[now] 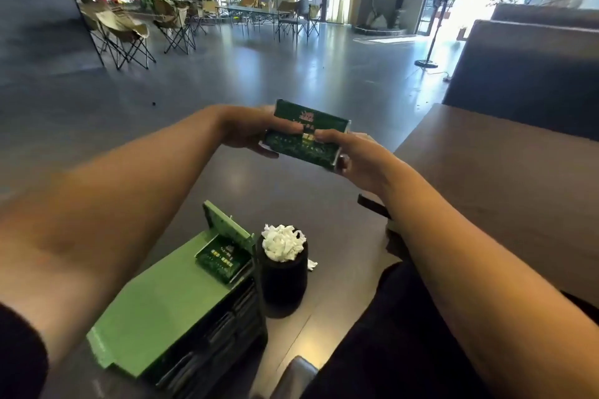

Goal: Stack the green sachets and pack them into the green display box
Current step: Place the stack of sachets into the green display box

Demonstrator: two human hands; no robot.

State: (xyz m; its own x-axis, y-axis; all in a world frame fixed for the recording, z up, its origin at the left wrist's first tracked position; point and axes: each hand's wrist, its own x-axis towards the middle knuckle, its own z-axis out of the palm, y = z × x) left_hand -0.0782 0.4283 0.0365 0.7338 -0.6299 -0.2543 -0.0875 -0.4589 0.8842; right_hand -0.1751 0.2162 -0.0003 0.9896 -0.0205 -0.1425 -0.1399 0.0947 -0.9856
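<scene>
A stack of dark green sachets point(306, 136) is held in the air above the far part of the dark table point(324, 197). My left hand point(251, 131) grips its left end and my right hand point(353, 155) grips its right end, thumbs on the front face. The green display box point(162, 304) stands open at the near left of the table, its lid flap raised. One green sachet point(220, 261) lies on top of the box by the flap. Dark sachets show packed in the box's open side.
A black cylindrical holder point(283, 282) stuffed with white tissue stands right beside the box. A dark flat object point(372, 207) lies under my right forearm. A brown bench table point(518, 178) sits to the right. Folding chairs and plants stand far back.
</scene>
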